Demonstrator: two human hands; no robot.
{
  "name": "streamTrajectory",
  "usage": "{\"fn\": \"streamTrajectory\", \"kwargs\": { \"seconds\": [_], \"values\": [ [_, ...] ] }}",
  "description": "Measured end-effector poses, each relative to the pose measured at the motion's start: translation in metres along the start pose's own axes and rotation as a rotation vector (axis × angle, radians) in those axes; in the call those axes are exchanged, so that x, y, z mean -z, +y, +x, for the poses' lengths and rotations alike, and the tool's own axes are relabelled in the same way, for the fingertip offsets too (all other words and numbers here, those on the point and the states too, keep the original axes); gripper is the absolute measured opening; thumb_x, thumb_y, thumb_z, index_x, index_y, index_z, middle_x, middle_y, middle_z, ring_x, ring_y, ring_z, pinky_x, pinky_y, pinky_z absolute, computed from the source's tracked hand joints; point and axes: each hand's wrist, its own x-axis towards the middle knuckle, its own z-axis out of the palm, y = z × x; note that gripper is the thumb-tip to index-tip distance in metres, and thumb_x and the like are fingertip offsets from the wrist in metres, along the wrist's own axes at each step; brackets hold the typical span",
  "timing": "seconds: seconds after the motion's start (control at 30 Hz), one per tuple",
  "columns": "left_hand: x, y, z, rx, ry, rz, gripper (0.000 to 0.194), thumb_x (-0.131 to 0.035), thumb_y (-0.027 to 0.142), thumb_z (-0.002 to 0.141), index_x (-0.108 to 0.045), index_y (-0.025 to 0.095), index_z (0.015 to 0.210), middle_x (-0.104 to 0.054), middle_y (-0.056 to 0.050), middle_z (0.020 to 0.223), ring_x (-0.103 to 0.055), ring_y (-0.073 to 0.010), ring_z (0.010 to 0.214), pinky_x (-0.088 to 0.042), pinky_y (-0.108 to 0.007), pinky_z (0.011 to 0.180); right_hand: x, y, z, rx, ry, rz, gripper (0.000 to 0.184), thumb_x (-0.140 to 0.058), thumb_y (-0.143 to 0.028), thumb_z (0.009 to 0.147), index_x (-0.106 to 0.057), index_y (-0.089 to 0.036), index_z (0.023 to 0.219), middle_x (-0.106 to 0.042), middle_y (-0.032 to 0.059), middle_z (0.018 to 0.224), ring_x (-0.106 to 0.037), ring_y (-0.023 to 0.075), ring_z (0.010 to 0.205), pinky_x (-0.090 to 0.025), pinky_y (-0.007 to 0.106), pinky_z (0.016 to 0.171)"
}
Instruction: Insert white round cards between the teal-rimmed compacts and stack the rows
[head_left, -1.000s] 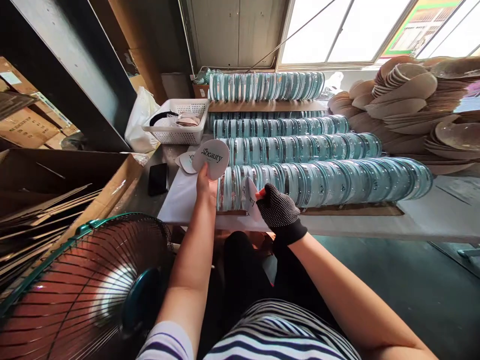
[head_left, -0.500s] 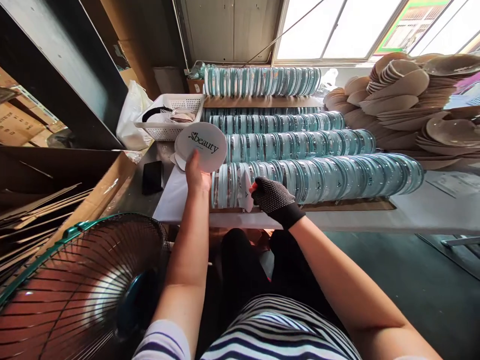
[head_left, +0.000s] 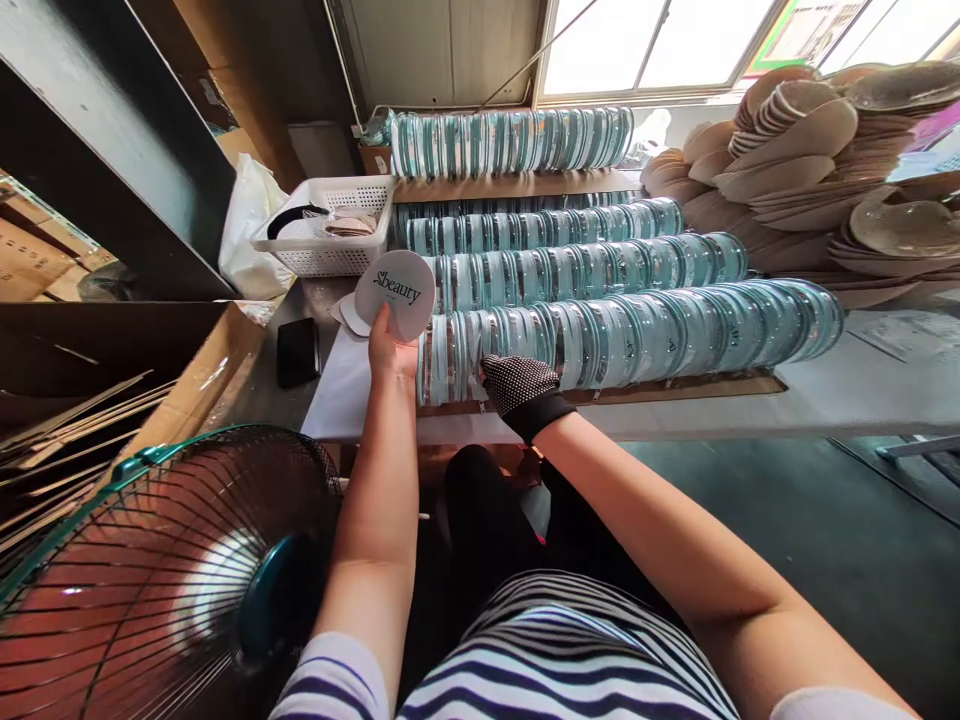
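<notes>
My left hand [head_left: 391, 352], bare, grips round white cards [head_left: 405, 285] with "Sbeauty" printed on the top one; the thumb lies on the front. Another white round edge [head_left: 351, 315] shows behind them. My right hand [head_left: 521, 388] wears a black glove with white dots, its fingers closed at the front of the nearest row of clear round discs [head_left: 675, 335]. A thin white card [head_left: 474, 345] stands edge-on between discs at the fingertips, partly hidden. The discs stand upright, packed side by side along a brown cardboard strip [head_left: 705, 388].
Behind lie more disc rows [head_left: 585, 270]. A white perforated basket [head_left: 322, 260] stands at back left, a black phone [head_left: 298, 352] below it. Stacked beige curved pieces [head_left: 810, 210] fill the right. A caged fan [head_left: 187, 580] and cardboard box [head_left: 195, 380] are at left.
My right hand has moved left and slightly up, and its white card is now mostly among the discs. The left hand still holds its cards, slightly turned. The whole view has shifted a little.
</notes>
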Motion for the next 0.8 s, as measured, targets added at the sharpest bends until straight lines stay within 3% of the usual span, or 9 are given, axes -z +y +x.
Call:
{"fn": "streamTrajectory", "kwargs": {
  "seconds": [0.17, 0.23, 0.3, 0.4, 0.47, 0.53, 0.6, 0.67, 0.8],
  "values": [
    [-0.001, 0.000, -0.002, 0.009, 0.014, -0.114, 0.037, -0.048, 0.018, 0.095, -0.055, 0.016, 0.130, -0.064, -0.006, 0.131, -0.057, -0.0188, 0.126, -0.053, -0.034, 0.099, -0.007, -0.010, -0.001, -0.077, -0.010, 0.156, 0.031, -0.035, -0.018, 0.096, -0.060, -0.016, 0.115, -0.072, 0.0167, 0.098, -0.070, 0.0259, 0.093, -0.050, 0.032, 0.074],
    [0.001, 0.000, -0.001, 0.019, 0.050, -0.116, 0.030, -0.048, 0.019, 0.095, -0.058, 0.017, 0.124, -0.067, -0.004, 0.125, -0.057, -0.0186, 0.125, -0.053, -0.034, 0.098, -0.008, -0.014, -0.001, -0.094, -0.018, 0.075, 0.033, -0.034, -0.012, 0.094, -0.061, -0.013, 0.112, -0.072, 0.0207, 0.094, -0.070, 0.0300, 0.095, -0.051, 0.039, 0.078],
    [0.006, 0.000, 0.001, 0.020, 0.066, -0.119, 0.026, -0.048, 0.021, 0.096, -0.060, 0.018, 0.119, -0.070, -0.002, 0.119, -0.057, -0.0175, 0.123, -0.052, -0.035, 0.098, -0.007, -0.015, 0.000, -0.119, -0.040, 0.151, 0.027, -0.038, -0.011, 0.091, -0.062, -0.011, 0.102, -0.070, 0.0230, 0.093, -0.069, 0.0313, 0.094, -0.051, 0.042, 0.079],
    [0.015, -0.003, 0.002, 0.027, 0.068, -0.121, 0.025, -0.048, 0.021, 0.096, -0.060, 0.018, 0.118, -0.070, -0.001, 0.116, -0.057, -0.0168, 0.122, -0.050, -0.035, 0.100, -0.006, -0.009, 0.000, -0.165, -0.126, 0.618, 0.015, -0.046, -0.017, 0.089, -0.057, -0.015, 0.097, -0.069, 0.0157, 0.085, -0.066, 0.0214, 0.071, -0.052, 0.034, 0.066],
    [0.019, -0.006, 0.001, 0.032, 0.062, -0.116, 0.027, -0.048, 0.020, 0.096, -0.059, 0.017, 0.120, -0.069, -0.003, 0.121, -0.056, -0.0173, 0.123, -0.049, -0.034, 0.101, -0.008, -0.005, 0.000, -0.169, -0.197, 1.049, 0.018, -0.045, -0.023, 0.089, -0.049, -0.019, 0.105, -0.066, 0.0056, 0.076, -0.051, 0.0116, 0.049, -0.045, 0.024, 0.050],
    [0.023, -0.009, -0.002, 0.038, 0.049, -0.105, 0.029, -0.049, 0.021, 0.095, -0.058, 0.015, 0.122, -0.064, -0.006, 0.130, -0.056, -0.0184, 0.123, -0.050, -0.033, 0.100, -0.010, -0.005, 0.001, -0.156, -0.223, 1.491, 0.020, -0.044, -0.026, 0.088, -0.039, -0.023, 0.107, -0.062, -0.0022, 0.073, -0.037, 0.0064, 0.040, -0.036, 0.017, 0.042],
    [0.024, -0.010, -0.005, 0.053, 0.030, -0.078, 0.034, -0.050, 0.022, 0.095, -0.056, 0.013, 0.126, -0.059, -0.009, 0.137, -0.057, -0.0206, 0.123, -0.053, -0.034, 0.097, -0.012, -0.007, 0.006, -0.141, -0.230, 1.817, 0.020, -0.047, -0.025, 0.086, -0.033, -0.026, 0.101, -0.059, -0.0061, 0.072, -0.034, 0.0047, 0.039, -0.033, 0.014, 0.040],
    [0.024, -0.009, -0.009, 0.060, 0.021, -0.040, 0.038, -0.049, 0.022, 0.094, -0.054, 0.012, 0.131, -0.056, -0.012, 0.141, -0.059, -0.0218, 0.121, -0.054, -0.035, 0.094, -0.011, -0.009, 0.013, -0.135, -0.256, 1.798, 0.020, -0.050, -0.025, 0.086, -0.031, -0.026, 0.093, -0.055, -0.0088, 0.063, -0.036, 0.0058, 0.037, -0.034, 0.015, 0.038],
    [0.019, -0.007, -0.014, 0.019, 0.039, -0.007, 0.044, -0.050, 0.019, 0.093, -0.050, 0.011, 0.137, -0.053, -0.014, 0.143, -0.058, -0.0207, 0.123, -0.054, -0.032, 0.096, 0.004, -0.001, 0.025, -0.184, -0.455, 1.308, 0.016, -0.051, -0.025, 0.090, -0.036, -0.023, 0.084, -0.044, -0.0098, 0.043, -0.040, 0.0103, 0.032, -0.034, 0.018, 0.031]
  ]
}}
